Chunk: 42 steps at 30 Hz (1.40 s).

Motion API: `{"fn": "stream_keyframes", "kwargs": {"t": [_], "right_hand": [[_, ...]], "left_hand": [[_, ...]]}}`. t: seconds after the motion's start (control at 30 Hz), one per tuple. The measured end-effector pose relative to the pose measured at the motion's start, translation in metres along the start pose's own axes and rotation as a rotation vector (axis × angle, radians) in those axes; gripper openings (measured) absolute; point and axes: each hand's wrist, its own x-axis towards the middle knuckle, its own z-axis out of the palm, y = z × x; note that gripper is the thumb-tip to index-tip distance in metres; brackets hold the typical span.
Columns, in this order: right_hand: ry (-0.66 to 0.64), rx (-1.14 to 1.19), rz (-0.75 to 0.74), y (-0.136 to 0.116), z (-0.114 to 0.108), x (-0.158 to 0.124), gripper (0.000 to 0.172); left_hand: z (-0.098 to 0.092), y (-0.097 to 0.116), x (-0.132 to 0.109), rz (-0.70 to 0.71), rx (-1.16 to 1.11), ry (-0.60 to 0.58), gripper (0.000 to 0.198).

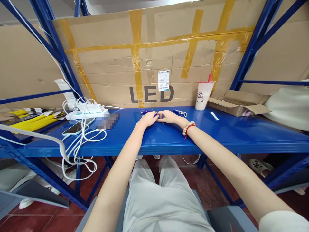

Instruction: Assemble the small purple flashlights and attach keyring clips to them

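The left hand (147,119) is pinching a small purple piece (155,114) over the bench (159,137)!
The right hand (168,117) is curling its fingers alongside, grip unclear; a slackening pinch could be sending it rolling.

Workshop-like workspace, blue metal rack bench (231,132), taped cardboard partition (108,74), red tiled floor (60,223)

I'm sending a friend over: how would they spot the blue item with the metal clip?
Find the large cardboard sheet marked LED, then the blue table before it. Left of the white cup, just beyond the person's right hand, lies the small blue item. Its silvery clip sets it apart from the slim purple piece beyond the left hand.
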Motion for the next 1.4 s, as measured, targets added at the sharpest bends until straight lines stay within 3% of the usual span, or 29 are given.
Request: {"fn": "stream_keyframes", "kwargs": {"t": [0.1, 0.83, 1.4], "right_hand": [[-0.011, -0.009, 0.021, -0.002, 0.001, 0.000, 0.021], [0.032, 0.043, -0.010, 0.010, 0.005, 0.006, 0.014], [0.048, -0.009, -0.017, 0.011, 0.005, 0.006, 0.017]], "left_hand": [[0.000, -0.001, 0.002, 0.050, 0.026, -0.019, 0.034], [-0.001, 0.001, 0.003, 0.007, 0.143, -0.027, 0.048], [0.002, -0.002, 0.004, 0.038, 0.139, -0.017, 0.039]]}}
